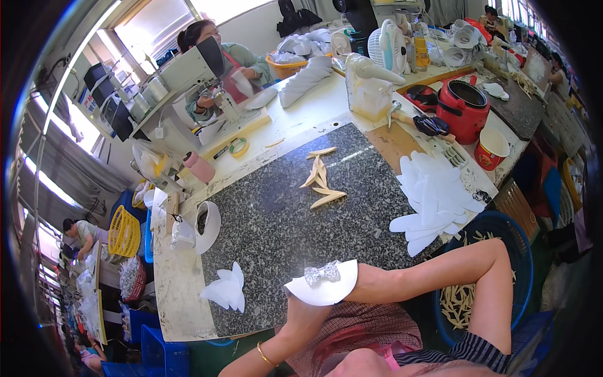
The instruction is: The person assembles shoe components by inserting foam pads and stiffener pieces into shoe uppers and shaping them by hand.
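Close to my body, above the near edge of a speckled dark stone slab (264, 207), a white curved shoe upper (336, 289) with a silver glitter bow (322, 273) is in my hands. My left hand (306, 317) grips its lower edge from below. On its right side my right hand (369, 283) grips it, with the fingers mostly hidden behind the piece. A small pile of white cut pieces (226, 289) lies left of my hands. Several tan pointed strips (320, 173) rest in the slab's middle. A large fan of white pieces (430, 201) is spread at right.
A white curved band (208, 227) stands at the slab's left edge. Further back are a pink bottle (198, 167), a tape roll (239, 147), a glue-crusted container (369, 94), a red pot (463, 107) and a paper cup (491, 149). A co-worker (235, 69) sits opposite at a machine. A blue basket (524, 264) holds tan strips.
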Demonstrator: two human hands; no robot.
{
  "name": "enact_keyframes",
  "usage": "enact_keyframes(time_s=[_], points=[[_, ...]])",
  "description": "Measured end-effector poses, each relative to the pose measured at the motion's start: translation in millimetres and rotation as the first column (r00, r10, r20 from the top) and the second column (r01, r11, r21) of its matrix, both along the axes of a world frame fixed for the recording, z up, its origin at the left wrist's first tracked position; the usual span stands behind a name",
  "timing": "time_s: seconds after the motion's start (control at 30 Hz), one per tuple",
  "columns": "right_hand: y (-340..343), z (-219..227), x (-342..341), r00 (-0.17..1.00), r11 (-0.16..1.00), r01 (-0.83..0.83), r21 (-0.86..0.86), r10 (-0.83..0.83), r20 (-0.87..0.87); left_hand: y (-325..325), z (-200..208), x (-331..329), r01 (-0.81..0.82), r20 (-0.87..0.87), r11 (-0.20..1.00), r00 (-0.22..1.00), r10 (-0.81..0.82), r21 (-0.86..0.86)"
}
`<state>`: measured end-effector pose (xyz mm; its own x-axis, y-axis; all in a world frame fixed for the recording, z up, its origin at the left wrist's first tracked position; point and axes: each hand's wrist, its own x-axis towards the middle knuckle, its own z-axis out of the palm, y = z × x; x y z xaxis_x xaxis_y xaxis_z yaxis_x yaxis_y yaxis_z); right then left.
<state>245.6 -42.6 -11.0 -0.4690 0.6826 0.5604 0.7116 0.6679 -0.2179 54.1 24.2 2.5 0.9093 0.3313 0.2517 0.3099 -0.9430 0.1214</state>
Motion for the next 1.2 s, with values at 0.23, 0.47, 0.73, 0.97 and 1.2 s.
enact_keyframes(time_s=[0.23, 0.47, 0.73, 0.97, 1.2], points=[[8, -16, 9, 0.999, 0.999, -0.041, -0.016, 0.041, -0.005, -9, 16, 8, -0.015, -0.257, 0.985, 0.964, 0.06, 0.173], [5, -29, 18, 0.995, 0.987, 0.076, -0.141, -0.083, -0.047, -9, 8, -7, -0.059, -0.318, 0.984, 0.942, 0.111, 0.171], [5, -41, 54, 0.97, 0.976, -0.208, -0.06, 0.214, 0.117, -8, 11, -3, 0.062, -0.121, 0.992, 0.991, -0.049, 0.109], [0, -28, 26, 0.989, 0.998, -0.063, -0.029, 0.059, -0.134, 3, 23, 8, 0.076, -0.331, 0.965, 0.943, 0.012, 0.25], [0, 16, 23, 0.981, 0.992, -0.068, 0.102, 0.048, 0.19, 19, 61, -33, 0.28, -0.416, 0.903, 0.9, -0.128, 0.327]])
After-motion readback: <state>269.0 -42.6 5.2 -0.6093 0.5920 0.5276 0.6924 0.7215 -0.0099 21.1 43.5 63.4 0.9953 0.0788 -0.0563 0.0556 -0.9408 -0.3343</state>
